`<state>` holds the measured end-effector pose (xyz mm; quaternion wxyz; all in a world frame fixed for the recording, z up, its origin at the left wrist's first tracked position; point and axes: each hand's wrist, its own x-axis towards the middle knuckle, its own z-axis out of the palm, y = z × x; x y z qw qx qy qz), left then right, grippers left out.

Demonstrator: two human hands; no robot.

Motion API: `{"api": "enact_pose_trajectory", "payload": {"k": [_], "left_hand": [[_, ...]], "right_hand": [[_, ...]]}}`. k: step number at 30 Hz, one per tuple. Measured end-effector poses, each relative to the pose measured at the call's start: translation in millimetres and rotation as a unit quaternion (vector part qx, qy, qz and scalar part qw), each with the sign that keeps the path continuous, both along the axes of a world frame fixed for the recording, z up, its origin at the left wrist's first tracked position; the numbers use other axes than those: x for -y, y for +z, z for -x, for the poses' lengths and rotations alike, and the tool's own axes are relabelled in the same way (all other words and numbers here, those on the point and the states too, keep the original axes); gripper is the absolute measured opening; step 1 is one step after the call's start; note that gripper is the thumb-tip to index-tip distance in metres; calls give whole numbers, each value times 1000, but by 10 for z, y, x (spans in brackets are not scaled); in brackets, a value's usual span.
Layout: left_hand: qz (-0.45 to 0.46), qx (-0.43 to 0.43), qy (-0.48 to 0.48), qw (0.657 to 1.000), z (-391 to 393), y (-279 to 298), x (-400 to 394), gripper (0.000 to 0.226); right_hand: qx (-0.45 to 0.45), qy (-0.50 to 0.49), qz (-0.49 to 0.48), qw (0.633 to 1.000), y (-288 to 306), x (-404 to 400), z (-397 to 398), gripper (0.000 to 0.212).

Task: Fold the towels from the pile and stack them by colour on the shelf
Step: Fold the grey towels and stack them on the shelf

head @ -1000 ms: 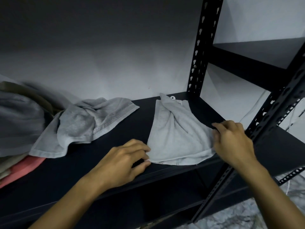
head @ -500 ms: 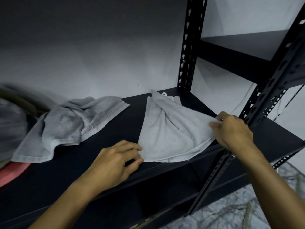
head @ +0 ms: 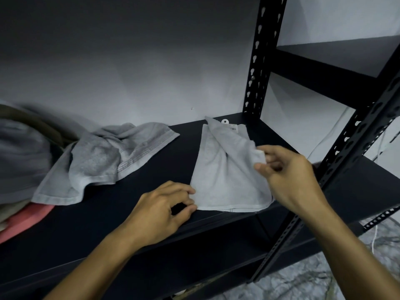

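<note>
Towel (head: 225, 169) half-folded on shelf (head: 129, 224) — right hand (head: 287, 176) pinching corner, left hand (head: 164, 211) pinning edge — pile (head: 26, 161) unfolded.

Two hands (head: 164, 211) (head: 287, 176), two grey towels (head: 225, 169) (head: 104, 161) (pile uncounted)

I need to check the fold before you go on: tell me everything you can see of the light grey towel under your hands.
The light grey towel looks like soft terry, hemmed, with a tag at its far edge. It lies partly folded on the black shelf, near the right upright. The right hand pinches its right edge, lifted off the shelf; the left hand holds the near left corner.
</note>
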<state>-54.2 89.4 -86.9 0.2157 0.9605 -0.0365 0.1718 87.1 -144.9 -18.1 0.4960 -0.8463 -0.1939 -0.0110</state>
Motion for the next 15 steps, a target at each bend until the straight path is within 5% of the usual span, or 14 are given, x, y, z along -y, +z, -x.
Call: {"api": "enact_pose_trajectory", "payload": {"k": [3,8,15], "left_hand": [[15,-8,1,1000,18,0,-13,23],[20,-2,-16,1000,76,15,-18,34],[27,6,1,1000,118,-49,-18,23]], "right_hand": [[51,62,3,997,-82,-202,229,19],[296,145,103,939,-428,-540,503,11],[395,147,146,895,-730,-680,632,27]]}}
